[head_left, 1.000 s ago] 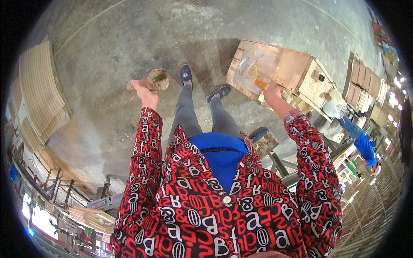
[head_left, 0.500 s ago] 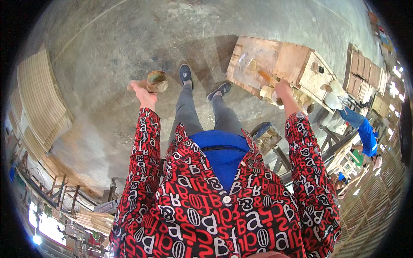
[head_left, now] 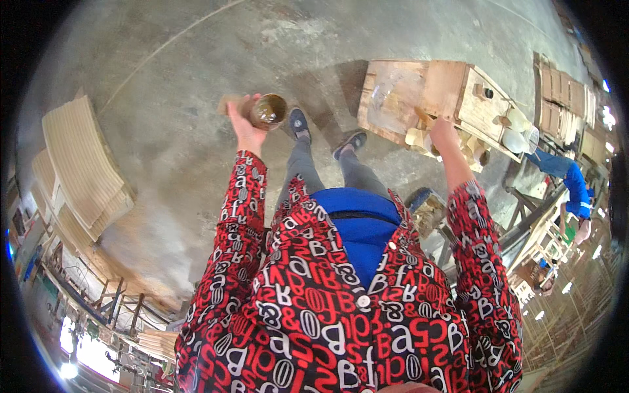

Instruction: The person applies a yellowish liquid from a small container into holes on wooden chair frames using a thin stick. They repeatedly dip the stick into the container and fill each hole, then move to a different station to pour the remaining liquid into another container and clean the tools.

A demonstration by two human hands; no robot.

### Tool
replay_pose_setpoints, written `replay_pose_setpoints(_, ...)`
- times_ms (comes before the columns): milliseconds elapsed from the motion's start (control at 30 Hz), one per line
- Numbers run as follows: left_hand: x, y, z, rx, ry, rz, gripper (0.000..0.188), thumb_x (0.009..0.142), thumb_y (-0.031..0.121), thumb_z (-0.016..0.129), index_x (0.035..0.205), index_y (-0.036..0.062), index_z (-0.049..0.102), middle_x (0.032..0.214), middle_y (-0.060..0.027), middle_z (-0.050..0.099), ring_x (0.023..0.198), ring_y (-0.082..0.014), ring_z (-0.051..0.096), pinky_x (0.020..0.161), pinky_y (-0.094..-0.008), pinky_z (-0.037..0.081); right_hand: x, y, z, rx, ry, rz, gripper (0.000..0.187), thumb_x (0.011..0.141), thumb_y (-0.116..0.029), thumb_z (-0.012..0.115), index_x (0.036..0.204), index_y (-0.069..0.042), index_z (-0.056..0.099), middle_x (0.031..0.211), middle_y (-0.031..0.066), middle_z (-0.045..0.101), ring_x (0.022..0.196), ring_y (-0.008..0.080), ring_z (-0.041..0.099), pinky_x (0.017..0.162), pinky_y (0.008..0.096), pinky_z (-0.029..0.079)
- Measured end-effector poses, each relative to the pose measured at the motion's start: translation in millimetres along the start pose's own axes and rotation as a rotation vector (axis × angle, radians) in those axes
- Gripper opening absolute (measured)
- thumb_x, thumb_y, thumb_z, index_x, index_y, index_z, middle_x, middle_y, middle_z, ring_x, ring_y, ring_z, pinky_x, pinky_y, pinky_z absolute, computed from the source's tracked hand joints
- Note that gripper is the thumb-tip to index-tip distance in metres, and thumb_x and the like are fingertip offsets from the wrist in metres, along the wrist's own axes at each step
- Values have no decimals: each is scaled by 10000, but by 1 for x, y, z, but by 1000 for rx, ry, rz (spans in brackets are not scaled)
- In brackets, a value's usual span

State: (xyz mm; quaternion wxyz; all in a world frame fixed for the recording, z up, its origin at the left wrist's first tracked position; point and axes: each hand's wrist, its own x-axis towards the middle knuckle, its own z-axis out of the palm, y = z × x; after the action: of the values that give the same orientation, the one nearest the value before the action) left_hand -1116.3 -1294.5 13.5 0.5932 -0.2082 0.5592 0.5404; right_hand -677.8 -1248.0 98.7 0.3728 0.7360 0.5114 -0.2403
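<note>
My left hand (head_left: 246, 130) is closed round a round brown cup (head_left: 269, 112) with a dark, glossy inside, held above the floor to the left of my feet. A flat tan piece (head_left: 229, 104) sticks out past that hand on its far side; I cannot tell what it is. My right hand (head_left: 445, 135) is closed on a flat orange-brown stick (head_left: 424, 118), over the near edge of a wooden workbench (head_left: 441, 88). The stick's kind is not clear. Pale, rounded containers (head_left: 416, 139) sit along that edge, partly hidden by my hand.
White jugs (head_left: 514, 141) and a small dark-topped container (head_left: 487, 93) are at the bench's right end. Ribbed tan panels (head_left: 88, 164) are stacked at left. A person in blue (head_left: 576, 191) is beyond the bench at right. Brown boards (head_left: 562, 98) lie farther right.
My left hand has moved right and a little farther out with the cup, whose inside shows more. The stick in my right hand has changed angle. The whole view has shifted slightly.
</note>
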Motion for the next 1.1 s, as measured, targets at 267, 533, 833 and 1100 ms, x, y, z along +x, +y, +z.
replay_pose_setpoints(267,19,3,82,385,-357,-166,576,918,542,302,1097,30,495,1037,-178,591,966,-310,578,849,-466,472,-85,-24,-130,426,71,-597,311,845,-145,474,1116,-29,573,1002,166,624,925,332,595,819,398,464)
replay_pose_setpoints(533,7,21,150,629,-466,-371,636,892,599,314,1077,20,500,982,-193,604,896,-315,612,769,-462,515,-141,-110,-120,318,487,-1007,222,808,-115,491,990,-67,609,905,88,607,819,292,582,739,401,483)
replay_pose_setpoints(833,-10,38,156,671,-613,-68,708,880,646,246,860,19,573,747,-113,615,693,-244,617,664,-366,504,-167,-122,-133,68,293,-1030,233,775,-120,522,999,-112,589,955,64,598,842,295,554,695,392,502)
replay_pose_setpoints(1100,-36,63,204,754,-629,-53,603,870,600,398,978,19,516,810,-97,595,698,-223,623,632,-358,525,-163,-120,-145,37,571,-1164,254,729,-126,569,981,-104,593,918,24,597,765,270,567,626,375,500)
